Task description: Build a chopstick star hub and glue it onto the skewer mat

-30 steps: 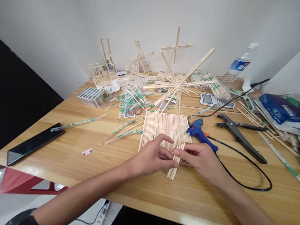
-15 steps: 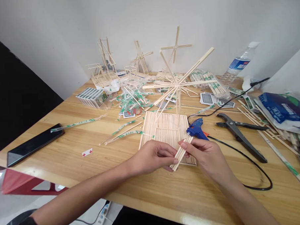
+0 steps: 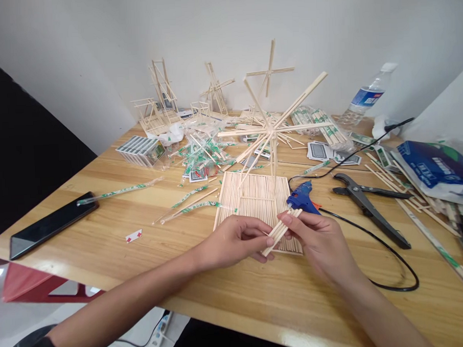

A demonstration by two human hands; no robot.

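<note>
Both hands hold a small bundle of short wooden sticks (image 3: 281,231) just above the near edge of a flat square base of wooden sticks (image 3: 251,199). My left hand (image 3: 234,240) pinches the bundle's lower end. My right hand (image 3: 314,236) grips its upper part, thumb on top. From the base rises a stick post carrying a pinwheel of long sticks (image 3: 270,131). A blue glue gun (image 3: 302,198) lies right beside my right hand.
Black cutters (image 3: 367,206) and a black cable (image 3: 393,274) lie to the right. A dark phone (image 3: 46,230) lies far left. Wrapped chopsticks, card packs (image 3: 140,148), other stick models (image 3: 163,102), a water bottle (image 3: 366,100) and a blue bag (image 3: 438,169) crowd the back.
The stick bundle has been lifted off the table and tilted toward the right, moving up over the base's near edge. My right hand rose with it toward the glue gun.
</note>
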